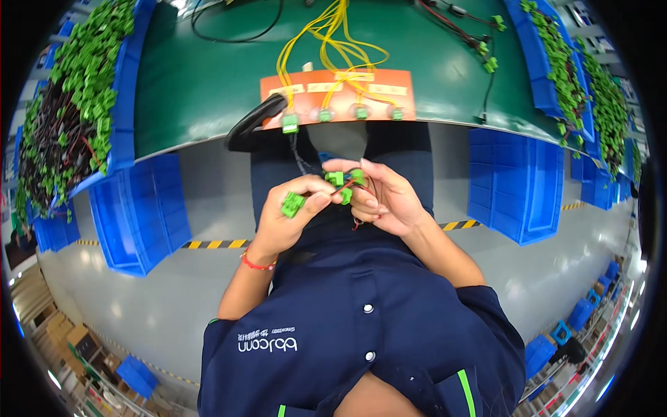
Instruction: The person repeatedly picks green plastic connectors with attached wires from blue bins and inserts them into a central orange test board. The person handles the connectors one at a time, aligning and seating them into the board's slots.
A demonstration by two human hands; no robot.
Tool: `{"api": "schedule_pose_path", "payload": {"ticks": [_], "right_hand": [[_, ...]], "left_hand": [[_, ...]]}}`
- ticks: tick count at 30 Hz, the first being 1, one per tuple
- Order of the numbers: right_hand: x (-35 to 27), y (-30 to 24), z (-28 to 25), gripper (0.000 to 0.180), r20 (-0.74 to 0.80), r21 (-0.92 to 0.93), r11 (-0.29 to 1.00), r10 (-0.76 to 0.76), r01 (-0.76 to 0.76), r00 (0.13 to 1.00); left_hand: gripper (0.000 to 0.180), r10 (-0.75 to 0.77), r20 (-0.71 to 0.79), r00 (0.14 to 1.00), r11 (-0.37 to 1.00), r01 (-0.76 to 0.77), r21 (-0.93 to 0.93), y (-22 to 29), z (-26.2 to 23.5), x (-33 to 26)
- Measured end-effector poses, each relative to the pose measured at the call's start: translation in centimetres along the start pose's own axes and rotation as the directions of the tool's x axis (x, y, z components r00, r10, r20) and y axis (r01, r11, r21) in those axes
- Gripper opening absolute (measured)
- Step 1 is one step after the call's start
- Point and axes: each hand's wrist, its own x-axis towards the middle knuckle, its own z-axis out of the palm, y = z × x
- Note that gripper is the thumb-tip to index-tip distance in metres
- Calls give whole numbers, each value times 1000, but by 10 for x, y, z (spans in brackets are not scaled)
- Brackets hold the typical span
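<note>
In front of my lap, both hands hold a wire harness with several green terminal connectors (335, 179) on thin red and black wires. My left hand (287, 214), with a red bracelet at the wrist, is closed on its wires, and one green connector (292, 204) sticks out past the fingers. My right hand (389, 197) pinches the harness's other end, where green connectors cluster at the fingertips. A dark cable runs from there up to a green connector (290, 124) at the edge of an orange board (268, 89). Further green connectors line that board's front, with yellow wires (335, 31) behind them.
The green table (194, 90) ends just beyond my hands. Blue bins (124, 104) heaped with green connectors and wires flank it at left and right. Blue crates (142, 222) stand below both sides. A black tube (253, 125) hangs over the table's edge.
</note>
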Motion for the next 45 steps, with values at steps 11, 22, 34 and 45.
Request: {"api": "schedule_pose_path", "payload": {"ticks": [11,22,34,45], "right_hand": [[-2,-7,2,51,47,290,949,-148,128,988],[4,-3,22,35,-137,-277,909,-357,311,924],[40,-5,40,26,-122,-655,725,-378,212,918],[55,-12,26,24,-46,-774,581,-449,252,892]], "left_hand": [[22,56,78,995,994,-48,-94,-6,-4,7],[18,60,-295,954,997,-73,-34,-25,31,8],[17,224,-401,888,971,-167,172,-41,27,2],[26,34,-505,863,999,-28,20,-41,3,-12]]}}
